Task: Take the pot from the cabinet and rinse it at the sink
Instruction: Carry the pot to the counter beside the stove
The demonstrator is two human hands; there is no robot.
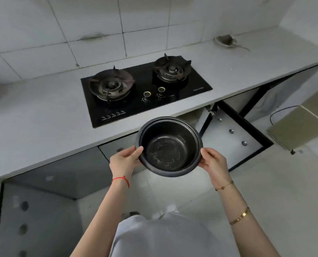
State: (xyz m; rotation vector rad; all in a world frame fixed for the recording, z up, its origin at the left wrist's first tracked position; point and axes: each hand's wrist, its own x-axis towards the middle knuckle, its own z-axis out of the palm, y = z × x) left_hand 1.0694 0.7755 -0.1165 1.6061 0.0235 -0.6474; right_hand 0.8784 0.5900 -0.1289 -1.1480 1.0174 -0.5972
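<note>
Black two-burner gas hob (145, 91) set into the grey tabletop (43, 115), two knobs (154, 94) near its front edge. White tiled wall (98, 25) behind. Small dish (225, 41) at far right of tabletop; cardboard box (299, 125) on floor.

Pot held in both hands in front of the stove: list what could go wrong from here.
1. The pot is held only at its rim, the left hand and right hand on opposite sides; that grip might slip on the way to the sink, which is not in view.
2. The cabinet door hangs open beside the person's right side; turning that way could bump it.
3. The pot sits slightly tilted; rinse water may spill later.
</note>
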